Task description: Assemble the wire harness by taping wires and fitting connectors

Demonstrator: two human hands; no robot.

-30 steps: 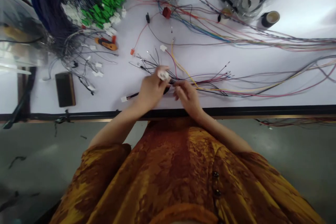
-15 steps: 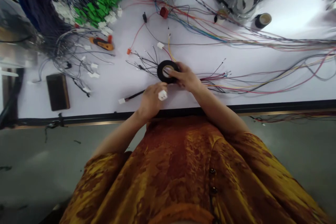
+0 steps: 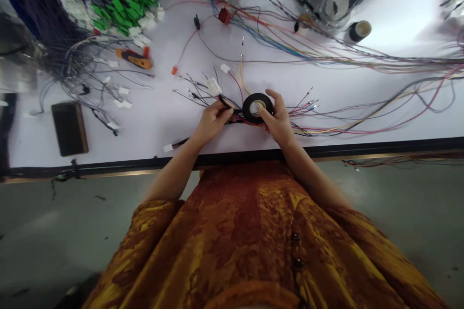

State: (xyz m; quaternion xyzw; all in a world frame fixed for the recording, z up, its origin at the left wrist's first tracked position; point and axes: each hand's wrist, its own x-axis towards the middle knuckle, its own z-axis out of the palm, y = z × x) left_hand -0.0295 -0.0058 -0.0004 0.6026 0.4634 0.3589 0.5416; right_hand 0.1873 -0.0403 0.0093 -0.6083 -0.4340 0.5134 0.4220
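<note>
My left hand (image 3: 213,123) pinches a black-wrapped cable (image 3: 225,102) that ends in a white connector (image 3: 213,87). In my right hand (image 3: 279,120) is a roll of black tape (image 3: 248,108), with the thumb at its core and the index finger raised beside it. Thin wires with bare metal terminals fan out to the left, partly under my left hand. A bundle of red, yellow and black wires (image 3: 333,130) runs off to the right from beneath my right hand. Another white connector (image 3: 168,147) on a black cable lies near the table edge.
At the back left is a heap of dark wires with green connectors (image 3: 126,7). An orange cutter (image 3: 134,58) and a dark rectangular block (image 3: 70,128) lie on the left. A long multicoloured harness (image 3: 326,50) crosses behind my hands. A clear plastic bag (image 3: 337,0) sits at the back.
My right hand has moved right with the tape roll. My left hand has turned and moved up, so the white connector now points away from me. The hands are farther apart.
</note>
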